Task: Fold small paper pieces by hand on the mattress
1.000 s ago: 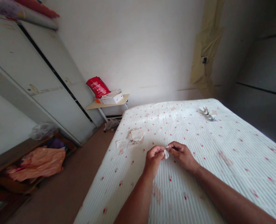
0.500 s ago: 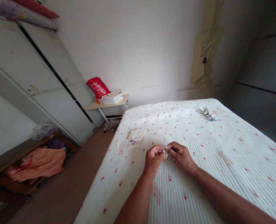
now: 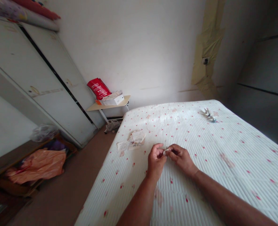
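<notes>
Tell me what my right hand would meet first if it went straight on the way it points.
Probably your left hand: your right hand points toward its fingertips, with the small pale piece pinched between them. Depth there is hard to judge.

Soft, dim indoor light pools on the white plaster wall [image 3: 134, 56] and the far end of the white, red-dotted ribbed mattress cover [image 3: 176, 121]. The right side sinks into deep shadow. Small details look smeared, and the edges appear stretched by wide-angle distortion.
</notes>
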Demonstrator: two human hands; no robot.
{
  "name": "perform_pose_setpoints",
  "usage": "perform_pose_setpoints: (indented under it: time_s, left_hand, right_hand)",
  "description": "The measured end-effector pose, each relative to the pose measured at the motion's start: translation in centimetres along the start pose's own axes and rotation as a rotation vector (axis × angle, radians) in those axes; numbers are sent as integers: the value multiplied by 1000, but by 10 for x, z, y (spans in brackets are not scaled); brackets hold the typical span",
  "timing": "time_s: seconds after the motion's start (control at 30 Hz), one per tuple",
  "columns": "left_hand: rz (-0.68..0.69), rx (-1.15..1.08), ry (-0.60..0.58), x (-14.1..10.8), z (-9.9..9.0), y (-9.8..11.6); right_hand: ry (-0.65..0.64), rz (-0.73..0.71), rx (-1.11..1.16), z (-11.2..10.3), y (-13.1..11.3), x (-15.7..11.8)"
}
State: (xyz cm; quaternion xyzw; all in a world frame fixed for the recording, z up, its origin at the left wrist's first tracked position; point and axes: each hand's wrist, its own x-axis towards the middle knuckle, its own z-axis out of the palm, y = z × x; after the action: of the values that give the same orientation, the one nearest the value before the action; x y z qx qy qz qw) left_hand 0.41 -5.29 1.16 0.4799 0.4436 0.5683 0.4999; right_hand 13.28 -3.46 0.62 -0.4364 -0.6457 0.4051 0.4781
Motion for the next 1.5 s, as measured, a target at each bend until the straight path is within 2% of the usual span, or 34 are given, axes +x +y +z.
perform_pose_setpoints:
  time_s: [0.23,0.43,0.6,0.73,0.83,1.0,1.1,1.27,1.5]
  left_hand:
    - [-6,35,-50,0,0,-2]
    - [-10,101,-30,1,-1,-8]
    - [-30,155,-79,2,-2,-9]
    - [-55,221,-72,4,-4,-7]
    - [-29,419,-45,5,-7,-9]
    - [35,908,-17,4,-6,-9]
    - [100,1132,-16,2,-4,-6]
    - [213,1304,-63,-2,-8,-5]
    - [361,1470,-194,-12,-15,1]
  right_hand:
    - [14,109,45,-3,1,2]
    - [5,83,142,-2,-2,3]
    - [-49,114,120,-5,-2,3]
    - [-65,142,52,-14,0,6]
    - [-117,141,-148,-20,-1,7]
    - [-178,108,-661,-18,-6,6]
    - [-201,85,-826,-15,-8,6]
    - [-233,30,-904,-17,-9,4]
    - [-355,-260,-862,-29,-2,-2]
